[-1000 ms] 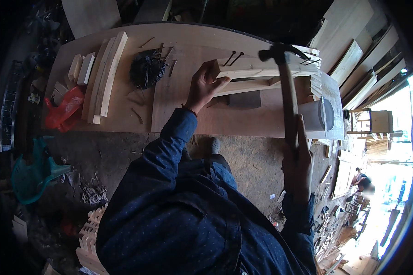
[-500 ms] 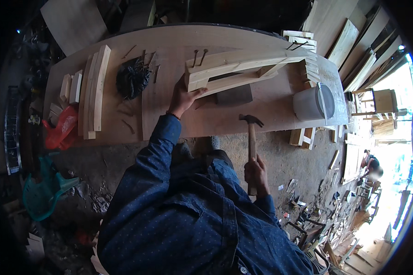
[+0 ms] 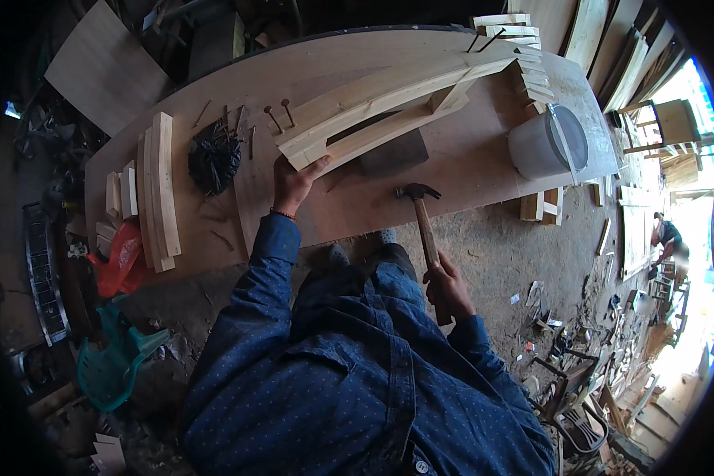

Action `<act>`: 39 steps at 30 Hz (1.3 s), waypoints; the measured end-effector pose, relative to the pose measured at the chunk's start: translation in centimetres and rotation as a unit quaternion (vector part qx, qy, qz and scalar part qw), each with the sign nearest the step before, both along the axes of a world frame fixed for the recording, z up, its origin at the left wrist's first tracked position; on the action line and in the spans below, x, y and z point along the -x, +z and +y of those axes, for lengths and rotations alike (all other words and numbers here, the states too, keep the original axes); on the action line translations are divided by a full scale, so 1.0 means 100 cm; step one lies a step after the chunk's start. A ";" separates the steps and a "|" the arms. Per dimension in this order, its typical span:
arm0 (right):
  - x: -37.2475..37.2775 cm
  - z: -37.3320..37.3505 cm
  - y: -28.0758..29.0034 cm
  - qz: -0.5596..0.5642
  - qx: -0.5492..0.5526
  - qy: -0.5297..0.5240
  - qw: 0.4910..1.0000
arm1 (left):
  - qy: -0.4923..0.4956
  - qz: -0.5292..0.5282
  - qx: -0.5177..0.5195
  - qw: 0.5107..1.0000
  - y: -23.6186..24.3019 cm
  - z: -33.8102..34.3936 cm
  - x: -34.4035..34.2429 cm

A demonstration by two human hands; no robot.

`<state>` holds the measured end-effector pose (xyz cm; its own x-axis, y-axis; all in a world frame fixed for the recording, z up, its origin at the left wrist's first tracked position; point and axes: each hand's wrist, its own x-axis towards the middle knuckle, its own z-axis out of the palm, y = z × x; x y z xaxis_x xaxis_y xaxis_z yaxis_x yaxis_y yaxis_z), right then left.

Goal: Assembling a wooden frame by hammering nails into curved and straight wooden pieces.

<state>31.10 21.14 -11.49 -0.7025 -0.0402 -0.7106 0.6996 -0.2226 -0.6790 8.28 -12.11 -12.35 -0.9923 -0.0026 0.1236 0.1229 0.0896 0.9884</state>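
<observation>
My left hand point(image 3: 295, 186) grips the near-left corner of a long wooden frame point(image 3: 381, 100), thumb on its lower rail and the other fingers out of sight beneath. A pair of nails point(image 3: 280, 117) stands partly driven at the frame's left end, and another pair of nails point(image 3: 485, 40) rises from its right end. A dark grey block point(image 3: 397, 153) lies on the table behind the lower rail. In front of the table's edge, my right hand point(image 3: 450, 287) is closed around the wooden handle of a claw hammer point(image 3: 424, 226). The hammer's head points up, apart from the frame.
The plywood table point(image 3: 309, 224) carries a black plastic bag point(image 3: 214, 159) with loose nails, stacked wood strips point(image 3: 160, 190), and a lidded white bucket point(image 3: 549, 143). A red bag point(image 3: 123, 258) and green plastic chair point(image 3: 115, 361) are at left. Another person point(image 3: 669, 238) is far right.
The view has turned, shifting the whole scene. The frame's left end appears lower and farther left, still in my left hand. The hammer stays in my right hand, leaning slightly more left.
</observation>
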 end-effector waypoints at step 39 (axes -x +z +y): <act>0.042 -0.011 -0.028 0.003 0.017 -0.011 1.000 | 0.000 -0.080 -0.047 0.996 0.026 -0.018 0.003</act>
